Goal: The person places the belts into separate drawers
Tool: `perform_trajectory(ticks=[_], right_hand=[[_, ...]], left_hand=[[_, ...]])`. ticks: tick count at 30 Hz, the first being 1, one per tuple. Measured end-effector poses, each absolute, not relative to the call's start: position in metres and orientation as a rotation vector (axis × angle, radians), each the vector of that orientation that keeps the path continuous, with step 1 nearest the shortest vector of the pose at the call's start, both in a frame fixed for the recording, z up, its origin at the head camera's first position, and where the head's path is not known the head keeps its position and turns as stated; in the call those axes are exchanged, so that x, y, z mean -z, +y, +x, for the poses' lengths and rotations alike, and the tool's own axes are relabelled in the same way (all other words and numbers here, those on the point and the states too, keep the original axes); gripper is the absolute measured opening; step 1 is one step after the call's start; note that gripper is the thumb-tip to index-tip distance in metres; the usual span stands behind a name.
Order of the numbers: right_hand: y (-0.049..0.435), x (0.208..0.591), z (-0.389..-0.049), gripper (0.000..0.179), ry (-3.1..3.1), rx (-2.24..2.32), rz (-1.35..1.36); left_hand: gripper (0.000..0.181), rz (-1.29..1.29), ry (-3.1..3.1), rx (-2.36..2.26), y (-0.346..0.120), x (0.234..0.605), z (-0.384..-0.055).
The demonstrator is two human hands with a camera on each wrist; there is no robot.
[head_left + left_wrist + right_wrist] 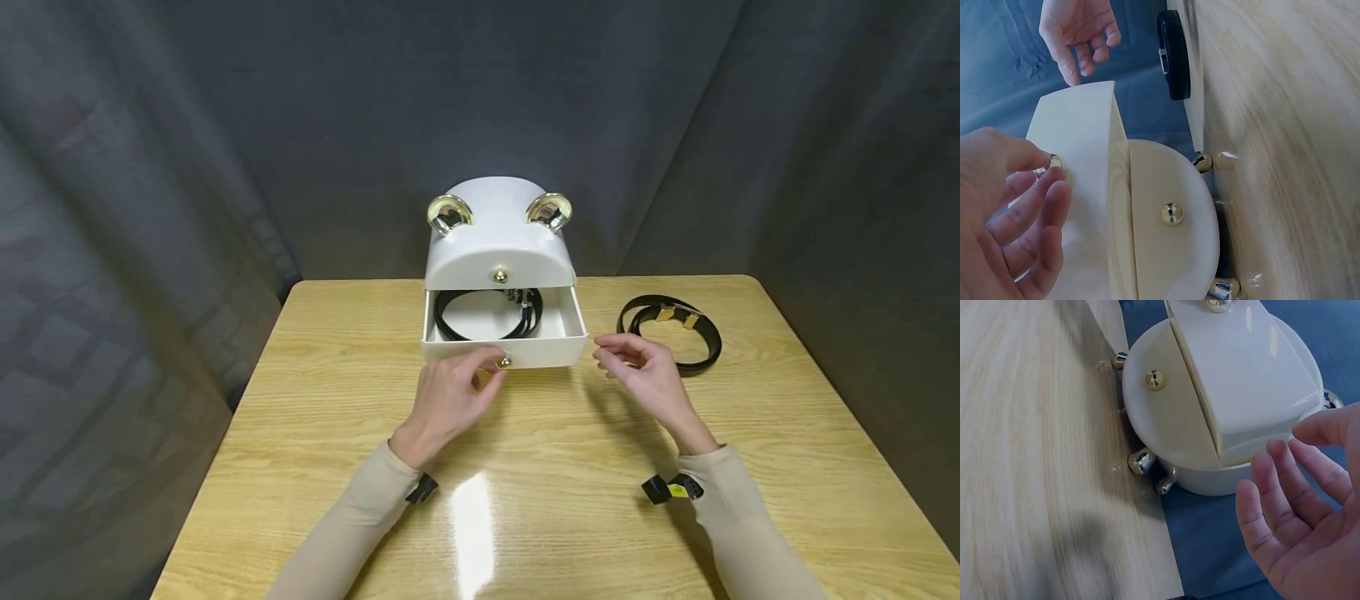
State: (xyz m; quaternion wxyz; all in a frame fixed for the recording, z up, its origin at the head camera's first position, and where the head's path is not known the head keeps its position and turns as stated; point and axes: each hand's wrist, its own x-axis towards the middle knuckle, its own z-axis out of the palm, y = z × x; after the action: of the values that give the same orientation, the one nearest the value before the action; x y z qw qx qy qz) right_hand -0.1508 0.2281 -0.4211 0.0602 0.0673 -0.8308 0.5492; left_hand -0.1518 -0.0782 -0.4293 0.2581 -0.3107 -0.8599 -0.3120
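Pinching the lower gold knob (505,362) with your left hand (450,393), likely a black belt (537,307) coiled in the white drawer (555,355), right hand (651,377) just beside it, fingers relaxed

White rounded box (498,229), open lower drawer (551,353), gold knob (506,362), coiled black strap (441,319) inside

Bright glare on the tabletop (555,467)
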Motion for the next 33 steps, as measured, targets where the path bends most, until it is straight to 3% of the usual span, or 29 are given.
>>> perform_trajectory(ticks=[33], right_hand=[[0.244,0.455,-0.144,0.037,-2.731,-1.633,0.092]], left_hand=[[0.02,-0.802,-2.335,0.863,-0.075,0.432,-0.155]])
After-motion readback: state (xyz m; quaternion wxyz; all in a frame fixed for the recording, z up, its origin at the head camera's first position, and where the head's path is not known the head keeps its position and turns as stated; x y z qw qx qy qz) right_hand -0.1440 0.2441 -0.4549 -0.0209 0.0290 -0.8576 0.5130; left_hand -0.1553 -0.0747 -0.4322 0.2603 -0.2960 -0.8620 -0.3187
